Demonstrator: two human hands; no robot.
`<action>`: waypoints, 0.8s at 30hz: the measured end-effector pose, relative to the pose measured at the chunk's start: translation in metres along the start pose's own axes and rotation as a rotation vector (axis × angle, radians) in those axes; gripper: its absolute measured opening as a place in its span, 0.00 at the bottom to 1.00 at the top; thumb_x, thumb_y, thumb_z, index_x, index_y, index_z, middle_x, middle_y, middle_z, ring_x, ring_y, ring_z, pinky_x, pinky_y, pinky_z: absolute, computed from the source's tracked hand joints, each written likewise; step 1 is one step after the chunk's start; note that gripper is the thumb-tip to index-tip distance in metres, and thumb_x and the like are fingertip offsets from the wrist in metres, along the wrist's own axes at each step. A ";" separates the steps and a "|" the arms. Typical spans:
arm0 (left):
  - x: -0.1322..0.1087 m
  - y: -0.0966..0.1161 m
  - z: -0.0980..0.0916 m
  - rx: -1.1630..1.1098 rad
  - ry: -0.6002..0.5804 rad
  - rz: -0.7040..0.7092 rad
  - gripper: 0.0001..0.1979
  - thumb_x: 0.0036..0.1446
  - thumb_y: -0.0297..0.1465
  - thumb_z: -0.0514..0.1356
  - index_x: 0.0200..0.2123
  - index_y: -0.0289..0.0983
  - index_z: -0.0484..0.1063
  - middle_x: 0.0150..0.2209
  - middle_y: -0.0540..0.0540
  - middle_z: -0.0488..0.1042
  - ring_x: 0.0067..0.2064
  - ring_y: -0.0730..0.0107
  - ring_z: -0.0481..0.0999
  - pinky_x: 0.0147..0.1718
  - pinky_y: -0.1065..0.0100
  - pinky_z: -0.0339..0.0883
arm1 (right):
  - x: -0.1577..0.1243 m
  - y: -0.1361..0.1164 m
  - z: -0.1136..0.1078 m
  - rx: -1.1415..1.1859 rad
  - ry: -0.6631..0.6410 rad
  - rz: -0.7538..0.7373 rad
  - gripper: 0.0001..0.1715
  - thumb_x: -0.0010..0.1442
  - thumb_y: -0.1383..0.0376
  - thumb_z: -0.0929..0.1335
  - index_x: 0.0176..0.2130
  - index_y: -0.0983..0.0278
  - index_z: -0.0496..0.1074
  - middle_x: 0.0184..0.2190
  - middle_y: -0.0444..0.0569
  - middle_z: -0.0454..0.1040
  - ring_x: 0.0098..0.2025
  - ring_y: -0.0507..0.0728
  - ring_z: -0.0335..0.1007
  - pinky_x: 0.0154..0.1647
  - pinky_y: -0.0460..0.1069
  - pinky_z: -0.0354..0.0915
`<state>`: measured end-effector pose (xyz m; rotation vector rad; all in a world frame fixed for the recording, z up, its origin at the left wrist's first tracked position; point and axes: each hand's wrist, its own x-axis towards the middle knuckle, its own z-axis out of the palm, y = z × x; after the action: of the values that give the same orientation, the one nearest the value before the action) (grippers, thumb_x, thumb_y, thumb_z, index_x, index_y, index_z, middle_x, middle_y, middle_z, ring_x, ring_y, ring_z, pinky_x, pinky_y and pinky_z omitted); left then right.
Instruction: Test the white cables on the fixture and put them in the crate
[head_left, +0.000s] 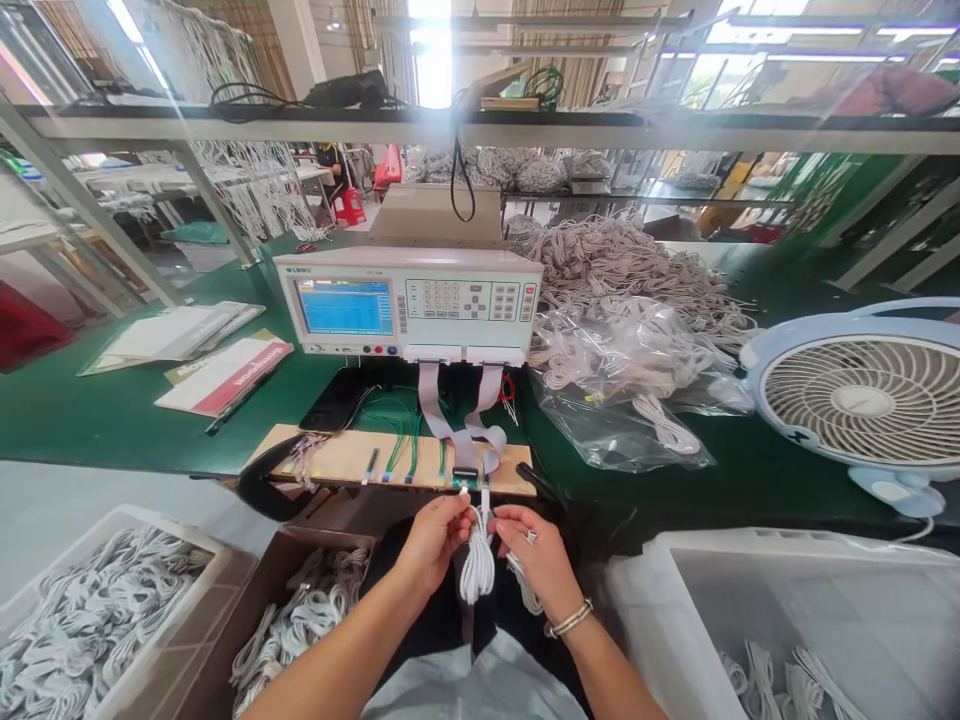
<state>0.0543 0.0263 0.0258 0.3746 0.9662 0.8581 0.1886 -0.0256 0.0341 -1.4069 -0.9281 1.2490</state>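
My left hand (429, 545) pinches a white connector end of a coiled white cable (478, 565), just in front of the small green test board (466, 480) at the edge of the wooden board (341, 455). The coil hangs down between my hands. Another white plug (485, 503) of the cable stands upright at the test board. My right hand (547, 565) is closed, with its fingertips by this plug. A second bundle of white cable (529, 590) is tucked in my right palm and partly hidden. Flat grey ribbon cables (439, 405) run from the board to the tester (409, 305) with its lit blue screen.
Left of me are a bin (217, 590) and a cardboard box (277, 550) of white cables. A white bin (667, 600) with several cables stands right. On the green table (45, 420) lie papers (225, 375), a phone (334, 398), bagged cables (622, 370) and a fan (862, 400).
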 end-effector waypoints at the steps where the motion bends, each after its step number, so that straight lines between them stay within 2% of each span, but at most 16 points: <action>1: 0.000 0.000 0.000 -0.007 0.009 0.005 0.06 0.43 0.28 0.62 0.23 0.30 0.67 0.19 0.49 0.69 0.17 0.83 0.63 0.15 0.82 0.60 | 0.000 0.001 0.000 0.001 0.001 -0.001 0.20 0.46 0.55 0.67 0.34 0.68 0.69 0.28 0.52 0.74 0.21 0.51 0.65 0.20 0.45 0.60; 7: -0.001 -0.004 0.001 -0.002 0.007 0.030 0.07 0.43 0.28 0.62 0.23 0.31 0.67 0.19 0.49 0.69 0.17 0.83 0.64 0.16 0.81 0.61 | 0.001 0.001 -0.001 0.018 -0.004 -0.029 0.15 0.48 0.59 0.67 0.33 0.68 0.69 0.27 0.51 0.74 0.21 0.50 0.64 0.21 0.45 0.60; 13: 0.001 -0.003 -0.001 0.002 0.009 0.026 0.07 0.43 0.28 0.62 0.23 0.31 0.67 0.19 0.48 0.69 0.17 0.83 0.63 0.15 0.82 0.60 | 0.000 0.002 -0.001 0.006 0.003 -0.009 0.16 0.47 0.59 0.67 0.33 0.68 0.69 0.27 0.51 0.74 0.20 0.51 0.65 0.18 0.44 0.59; 18: 0.001 -0.014 -0.001 -0.077 0.031 0.063 0.09 0.42 0.31 0.63 0.22 0.31 0.67 0.20 0.49 0.69 0.18 0.85 0.64 0.16 0.83 0.60 | -0.001 0.004 -0.001 0.019 0.012 0.040 0.16 0.46 0.60 0.67 0.34 0.68 0.69 0.27 0.52 0.74 0.20 0.50 0.64 0.18 0.44 0.59; 21: 0.003 -0.018 -0.004 -0.101 -0.008 0.093 0.09 0.43 0.31 0.63 0.23 0.30 0.68 0.20 0.49 0.69 0.17 0.86 0.62 0.17 0.83 0.59 | 0.001 0.006 0.002 0.082 0.033 0.075 0.17 0.45 0.60 0.68 0.33 0.69 0.68 0.27 0.51 0.73 0.20 0.50 0.63 0.16 0.43 0.57; 24: 0.005 -0.011 -0.007 -0.056 -0.068 0.072 0.09 0.42 0.31 0.63 0.23 0.31 0.68 0.20 0.50 0.67 0.17 0.86 0.61 0.16 0.83 0.58 | 0.005 0.007 0.006 0.133 0.066 0.085 0.17 0.43 0.59 0.69 0.32 0.69 0.69 0.23 0.49 0.72 0.19 0.49 0.62 0.15 0.42 0.56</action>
<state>0.0549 0.0224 0.0119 0.3903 0.8679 0.9306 0.1828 -0.0207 0.0267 -1.3849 -0.7337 1.2955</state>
